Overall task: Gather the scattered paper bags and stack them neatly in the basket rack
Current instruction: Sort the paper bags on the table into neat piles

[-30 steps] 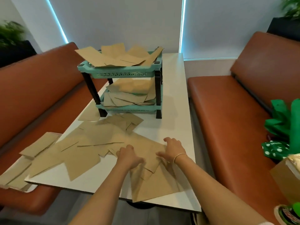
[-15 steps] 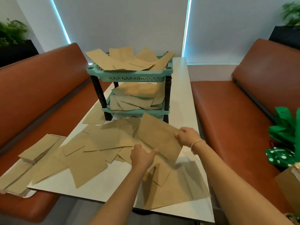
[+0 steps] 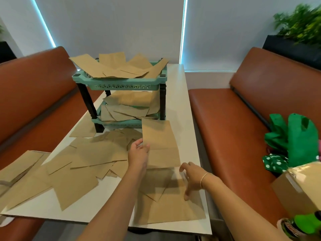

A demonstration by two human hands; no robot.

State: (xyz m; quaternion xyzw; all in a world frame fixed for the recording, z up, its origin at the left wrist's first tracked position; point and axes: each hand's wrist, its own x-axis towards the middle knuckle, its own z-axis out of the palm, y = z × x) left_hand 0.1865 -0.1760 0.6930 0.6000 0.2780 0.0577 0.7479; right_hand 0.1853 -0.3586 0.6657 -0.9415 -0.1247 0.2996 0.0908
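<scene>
My left hand [image 3: 139, 153] pinches the left edge of one flat brown paper bag [image 3: 160, 145] and holds it raised above the table. My right hand [image 3: 192, 178] hovers open with spread fingers over the bags lying at the near right [image 3: 170, 207]. Several more brown bags are scattered across the white table's left half [image 3: 83, 164]. A teal two-tier basket rack [image 3: 121, 84] on black legs stands at the middle of the table. Loose bags lie untidily in its top tier [image 3: 118, 68] and its lower tier [image 3: 128, 108].
The white table [image 3: 180, 105] runs between two brown leather benches, left [image 3: 31, 94] and right [image 3: 231, 129]. Some bags overhang the table's left edge [image 3: 19, 167]. Green bags [image 3: 295, 141] and a cardboard box [image 3: 302, 186] sit on the right bench.
The right hand let go of the lifted bag and dropped toward the near-right bags. The left hand now holds that bag alone, turned upright and shifted right.
</scene>
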